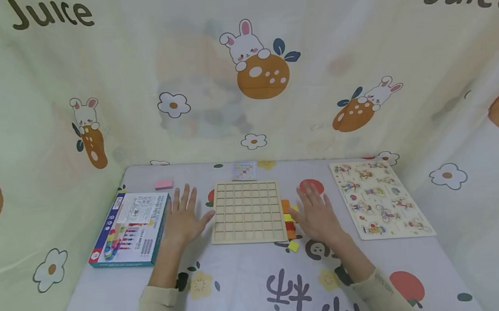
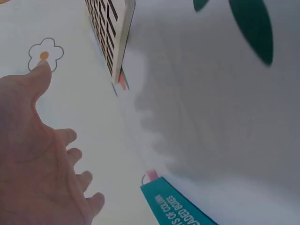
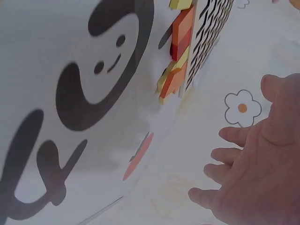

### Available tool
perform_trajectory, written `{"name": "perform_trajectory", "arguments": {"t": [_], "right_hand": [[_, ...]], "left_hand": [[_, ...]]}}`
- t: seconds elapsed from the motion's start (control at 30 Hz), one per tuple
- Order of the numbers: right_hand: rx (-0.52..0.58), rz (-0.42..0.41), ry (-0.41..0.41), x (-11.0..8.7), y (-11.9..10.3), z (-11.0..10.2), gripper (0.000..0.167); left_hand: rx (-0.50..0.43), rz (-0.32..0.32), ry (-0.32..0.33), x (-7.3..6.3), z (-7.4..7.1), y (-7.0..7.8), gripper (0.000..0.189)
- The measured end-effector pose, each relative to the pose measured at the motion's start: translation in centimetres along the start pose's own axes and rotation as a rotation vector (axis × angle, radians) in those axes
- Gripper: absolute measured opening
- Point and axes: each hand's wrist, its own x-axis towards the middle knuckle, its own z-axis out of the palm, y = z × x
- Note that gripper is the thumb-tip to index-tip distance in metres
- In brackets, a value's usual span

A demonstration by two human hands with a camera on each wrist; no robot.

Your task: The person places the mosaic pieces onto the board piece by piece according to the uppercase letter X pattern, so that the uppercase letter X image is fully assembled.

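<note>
A wooden grid board (image 1: 247,211) lies in the middle of the table, its squares bare. My left hand (image 1: 184,222), fingers spread and straight, hovers between the board and a flat teal-edged box (image 1: 131,228). In the left wrist view the left hand (image 2: 42,154) holds nothing. To the right of the board, my right hand (image 1: 317,214) is likewise spread with straight fingers beside several orange, red and yellow blocks (image 1: 289,225). The right wrist view shows those blocks (image 3: 182,44) along the board's edge and nothing in the right hand (image 3: 260,154).
One yellow block (image 1: 293,246) lies apart, in front of the board's right corner. A small patterned card (image 1: 245,171) sits behind the board, and a pink block (image 1: 164,184) behind the box. A picture puzzle board (image 1: 379,200) lies at right. Printed curtains hang around the table.
</note>
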Motion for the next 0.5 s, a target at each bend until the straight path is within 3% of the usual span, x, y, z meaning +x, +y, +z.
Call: {"name": "perform_trajectory", "arguments": {"t": [0.23,0.5], "right_hand": [[-0.010,0.000,-0.013,-1.1,-1.1,0.2,0.077],[-0.005,0.026,-0.053,-2.3,-2.6,0.5,0.079]], "left_hand": [[-0.049,0.006,-0.066,-1.2,-0.6,1.8,0.094],[-0.108,0.061,-0.163,-2.2,-0.4,2.8,0.091]]}}
